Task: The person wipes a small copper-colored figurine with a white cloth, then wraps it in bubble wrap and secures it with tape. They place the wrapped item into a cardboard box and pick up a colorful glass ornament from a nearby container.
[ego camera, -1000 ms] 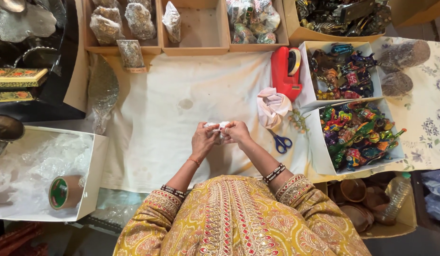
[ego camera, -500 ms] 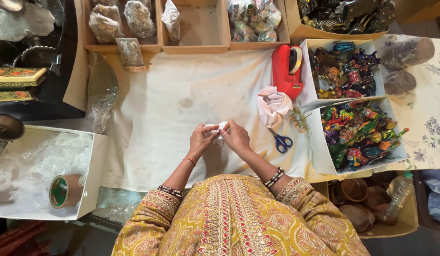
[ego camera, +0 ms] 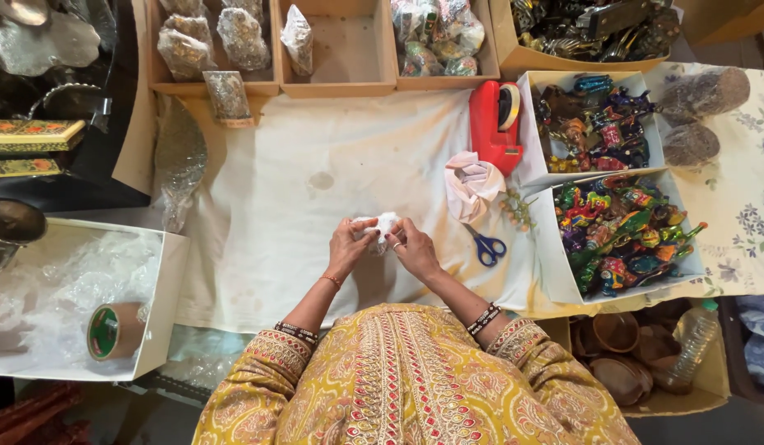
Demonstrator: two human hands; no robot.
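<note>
Both hands meet over the white cloth (ego camera: 283, 198) in front of me. My left hand (ego camera: 349, 247) and my right hand (ego camera: 413, 250) together grip a small white wrapped bundle (ego camera: 377, 226), fingers closed around it from either side. What is inside the wrapping is hidden. Blue-handled scissors (ego camera: 485, 246) lie just right of my right hand. A crumpled pink-white cloth (ego camera: 472, 186) sits beyond them.
A red tape dispenser (ego camera: 494, 124) stands at the cloth's far right. Two white boxes (ego camera: 619, 235) of colourful figurines are on the right. Wooden trays (ego camera: 341, 49) with wrapped items line the back. A white box with bubble wrap and a tape roll (ego camera: 112, 331) is at left.
The hands stay together on the bundle, with only small finger shifts as they work the wrapping. Nothing else has moved.
</note>
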